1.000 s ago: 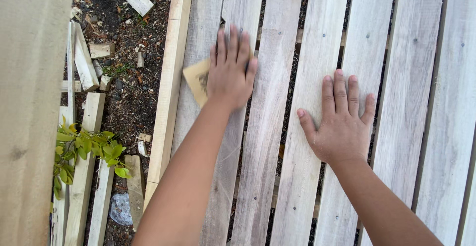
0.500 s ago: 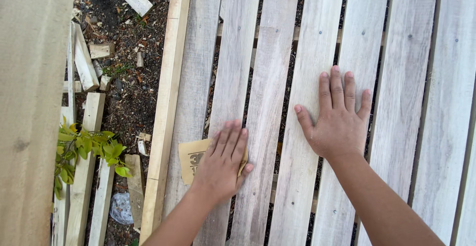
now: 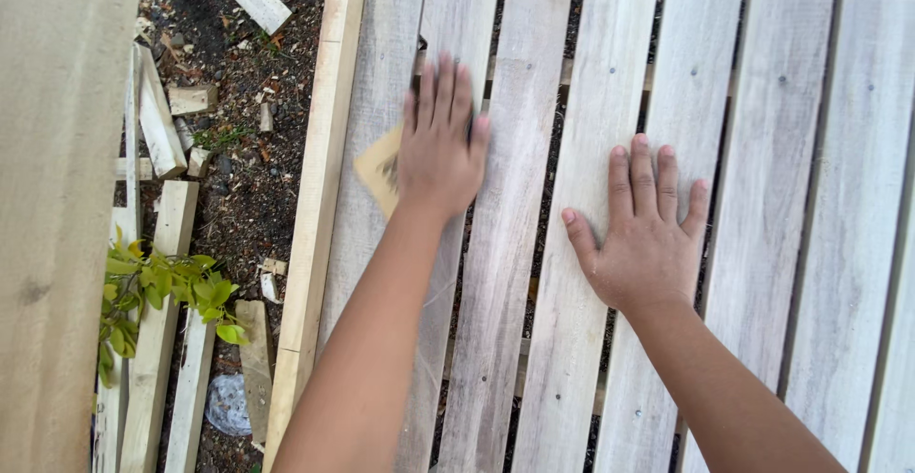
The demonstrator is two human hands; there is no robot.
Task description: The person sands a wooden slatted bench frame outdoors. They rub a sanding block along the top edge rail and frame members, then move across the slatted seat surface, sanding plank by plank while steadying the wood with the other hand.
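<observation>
Weathered grey slats (image 3: 562,244) lie under both my hands. My left hand (image 3: 440,144) presses flat, a bit blurred, on tan sandpaper (image 3: 378,168) near the pallet's left edge; my right hand (image 3: 643,235) rests open, fingers spread, holding nothing.

Sandpaper (image 3: 378,170) under my left palm: tan sheet, lying flat on a grey weathered slat (image 3: 381,101), mostly covered, only one corner showing at abt 9 o'clock of my hand. Slats (image 3: 591,101) are pale bare wood w/ dark gaps btwn, running 12 to 6 o'clock, nail heads visible.
</observation>
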